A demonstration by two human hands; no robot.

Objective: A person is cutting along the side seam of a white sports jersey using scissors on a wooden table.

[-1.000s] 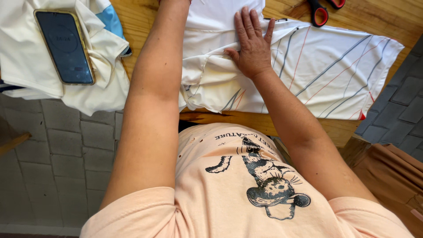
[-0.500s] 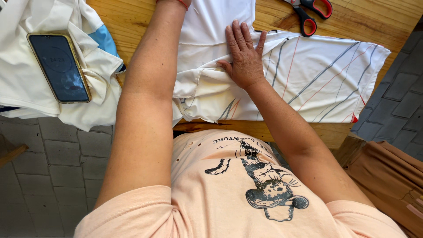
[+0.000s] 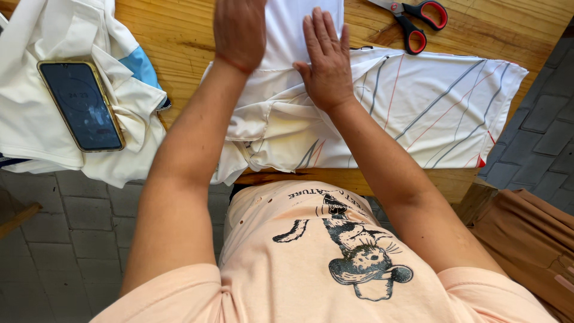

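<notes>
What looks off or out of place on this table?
The phone lies on a heap of pale clothes that droops past the wooden table edge. The white garment under the left hand and right hand is bunched at its near edge. Scissors lie shut.

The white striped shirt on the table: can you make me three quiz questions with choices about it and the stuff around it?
1. Where does the phone lie?
A. on the pile of white clothes
B. on the floor
C. under the scissors

2. What colour are the handles of the scissors?
A. green
B. red and black
C. yellow

3. How are both hands on the white striped shirt?
A. fists
B. holding scissors
C. pressed flat

Answers: 1 A, it rests on the pile. 2 B, red-black loops. 3 C, left hand and right hand lie flat.
</notes>
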